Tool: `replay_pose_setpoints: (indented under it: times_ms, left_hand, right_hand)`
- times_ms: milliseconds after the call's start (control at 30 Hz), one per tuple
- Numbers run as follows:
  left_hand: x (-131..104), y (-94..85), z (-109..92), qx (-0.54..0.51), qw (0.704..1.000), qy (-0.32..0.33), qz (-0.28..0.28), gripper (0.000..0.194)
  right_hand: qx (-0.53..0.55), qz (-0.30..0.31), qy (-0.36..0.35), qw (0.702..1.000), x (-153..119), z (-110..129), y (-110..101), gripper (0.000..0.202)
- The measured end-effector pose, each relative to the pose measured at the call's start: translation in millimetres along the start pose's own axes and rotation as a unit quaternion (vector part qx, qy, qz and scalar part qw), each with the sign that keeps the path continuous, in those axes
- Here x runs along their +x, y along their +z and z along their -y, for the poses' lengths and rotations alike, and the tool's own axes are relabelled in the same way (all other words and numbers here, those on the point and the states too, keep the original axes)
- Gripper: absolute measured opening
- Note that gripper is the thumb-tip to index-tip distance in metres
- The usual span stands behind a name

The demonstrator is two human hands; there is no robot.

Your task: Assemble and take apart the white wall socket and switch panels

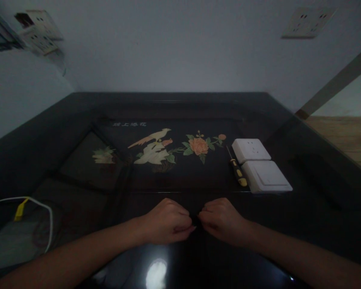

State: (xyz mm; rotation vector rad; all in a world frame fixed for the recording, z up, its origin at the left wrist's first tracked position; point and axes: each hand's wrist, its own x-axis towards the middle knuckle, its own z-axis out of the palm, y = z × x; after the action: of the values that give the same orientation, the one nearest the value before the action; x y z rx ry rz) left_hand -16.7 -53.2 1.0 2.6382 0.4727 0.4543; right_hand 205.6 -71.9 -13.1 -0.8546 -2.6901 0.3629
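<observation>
My left hand (170,221) rests as a loose fist on the glossy dark table (174,261), near its front edge. Facing it across a small gap, my right hand (223,222) is curled the same way. Neither fist shows anything in it. Beyond my right hand lies a screwdriver (238,173) with a black and yellow handle, its thin shaft pointing away from me. Right beside it are two white boxes: a wall socket (251,149) with its slots facing up, and nearer to me a light switch (269,176) with a wide rocker.
A white cable (39,200) with a yellow tag (20,209) curves over the left side of the table. A bird and flower picture decorates the tabletop. Wall sockets (308,23) are fixed at the upper right, with more (43,26) at the upper left.
</observation>
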Motion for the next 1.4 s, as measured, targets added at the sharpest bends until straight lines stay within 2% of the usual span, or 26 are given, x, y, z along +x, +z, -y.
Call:
replay_pose_setpoints:
  times_ms: [1033, 1400]
  left_hand:
    - [0.2, 1.1, 2.9, -0.107, 0.993, -0.035, -0.019, 0.042]
    - [0.7, 0.2, 3.5, -0.138, 0.989, -0.046, -0.015, 0.041]
  right_hand:
    - [0.015, -0.013, -0.004, 1.0, -0.3, -0.1, -1.9, 0.018]
    - [0.022, 0.004, 0.004, 1.0, -0.6, -1.0, -1.9, 0.018]
